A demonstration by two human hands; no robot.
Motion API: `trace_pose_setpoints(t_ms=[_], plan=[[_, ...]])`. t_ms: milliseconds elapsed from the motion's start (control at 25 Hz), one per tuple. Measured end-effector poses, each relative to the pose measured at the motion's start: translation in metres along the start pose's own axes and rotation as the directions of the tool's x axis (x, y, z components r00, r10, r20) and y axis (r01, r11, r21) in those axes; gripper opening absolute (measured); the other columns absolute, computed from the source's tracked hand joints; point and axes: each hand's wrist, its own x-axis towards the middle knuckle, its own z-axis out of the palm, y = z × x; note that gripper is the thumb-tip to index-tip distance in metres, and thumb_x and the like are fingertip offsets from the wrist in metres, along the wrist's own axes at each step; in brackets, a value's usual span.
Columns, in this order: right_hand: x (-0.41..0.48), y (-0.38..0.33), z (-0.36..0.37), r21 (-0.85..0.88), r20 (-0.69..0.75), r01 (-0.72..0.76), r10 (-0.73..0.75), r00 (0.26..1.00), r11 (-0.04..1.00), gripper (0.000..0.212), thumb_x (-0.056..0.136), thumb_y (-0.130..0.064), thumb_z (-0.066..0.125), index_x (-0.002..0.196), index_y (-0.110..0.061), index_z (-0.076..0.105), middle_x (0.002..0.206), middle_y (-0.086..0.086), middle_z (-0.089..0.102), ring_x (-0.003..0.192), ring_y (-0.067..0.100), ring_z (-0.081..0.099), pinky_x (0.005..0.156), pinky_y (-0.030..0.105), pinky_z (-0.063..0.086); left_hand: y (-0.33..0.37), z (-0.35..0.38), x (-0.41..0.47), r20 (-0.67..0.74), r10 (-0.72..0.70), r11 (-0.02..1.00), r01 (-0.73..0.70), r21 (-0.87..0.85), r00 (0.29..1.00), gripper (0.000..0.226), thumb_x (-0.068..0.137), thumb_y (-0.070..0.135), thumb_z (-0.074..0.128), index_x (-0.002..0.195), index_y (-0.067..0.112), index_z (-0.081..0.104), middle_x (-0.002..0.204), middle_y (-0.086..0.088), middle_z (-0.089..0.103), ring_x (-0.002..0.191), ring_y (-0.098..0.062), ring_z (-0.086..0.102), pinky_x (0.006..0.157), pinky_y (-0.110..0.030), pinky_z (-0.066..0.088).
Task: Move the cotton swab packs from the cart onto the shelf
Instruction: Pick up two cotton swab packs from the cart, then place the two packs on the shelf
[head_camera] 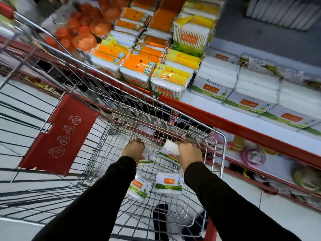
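Both my arms reach down into the wire cart point(215, 146). My left hand point(133, 149) closes over a white cotton swab pack point(146, 158) with a green band. My right hand point(188, 154) grips another white pack point(171, 148) and tilts it up. Two more packs with the orange TULIPS label lie on the cart floor, one point(169, 182) flat and one point(139, 187) angled beside my left sleeve. The shelf point(243, 126) with a red front edge runs along the right of the cart, stacked with matching white packs point(215, 80).
Orange and yellow swab packs point(139, 66) fill the shelf's left part, with orange netted items point(81, 32) behind. A red child-seat flap point(59, 134) hangs in the cart. Lower shelves point(257, 160) hold small goods. My dark shoes point(160, 220) show through the cart's mesh on white tiles.
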Motion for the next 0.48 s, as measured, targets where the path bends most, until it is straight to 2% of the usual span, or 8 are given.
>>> trace_pose_setpoints(t_ms=[120, 240, 360, 480], plan=[[-0.030, -0.001, -0.036, 0.059, -0.040, -0.025, 0.027, 0.999, 0.998, 0.034, 0.089, -0.019, 0.069, 0.122, -0.015, 0.061, 0.113, 0.010, 0.068, 0.099, 0.028, 0.069, 0.080, 0.036, 0.056, 0.003, -0.038, -0.040, -0.057, 0.000, 0.998, -0.003, -0.055, 0.998, 0.038, 0.091, 0.030, 0.066, 0.120, 0.008, 0.058, 0.118, -0.007, 0.059, 0.108, -0.023, 0.062, 0.094, -0.035, 0.056], [-0.073, 0.004, -0.083, 0.118, -0.116, -0.054, 0.068, 0.991, 0.992, 0.025, 0.088, -0.018, 0.069, 0.112, -0.014, 0.064, 0.109, 0.011, 0.070, 0.098, 0.029, 0.069, 0.083, 0.038, 0.058, 0.010, -0.086, -0.086, -0.203, 0.014, 0.994, -0.037, -0.107, 0.979, 0.040, 0.092, 0.030, 0.065, 0.127, 0.015, 0.056, 0.126, -0.003, 0.056, 0.110, -0.023, 0.060, 0.093, -0.036, 0.056], [-0.119, 0.024, -0.134, 0.189, -0.279, -0.072, 0.124, 0.952, 0.979, 0.039, 0.085, -0.016, 0.070, 0.122, -0.024, 0.064, 0.117, 0.004, 0.067, 0.106, 0.026, 0.066, 0.084, 0.036, 0.056, 0.024, -0.138, -0.124, -0.348, 0.070, 0.981, -0.128, -0.148, 0.935, 0.047, 0.093, 0.031, 0.064, 0.136, 0.021, 0.051, 0.132, -0.001, 0.052, 0.111, -0.022, 0.061, 0.086, -0.037, 0.058], [-0.146, 0.055, -0.173, 0.251, -0.414, -0.087, 0.188, 0.891, 0.964, 0.048, 0.079, -0.021, 0.077, 0.125, -0.025, 0.064, 0.122, 0.002, 0.062, 0.112, 0.025, 0.061, 0.088, 0.035, 0.054, 0.045, -0.188, -0.143, -0.479, 0.147, 0.956, -0.249, -0.157, 0.866, 0.050, 0.091, 0.026, 0.066, 0.138, 0.024, 0.050, 0.131, -0.003, 0.054, 0.116, -0.026, 0.059, 0.088, -0.041, 0.057]])
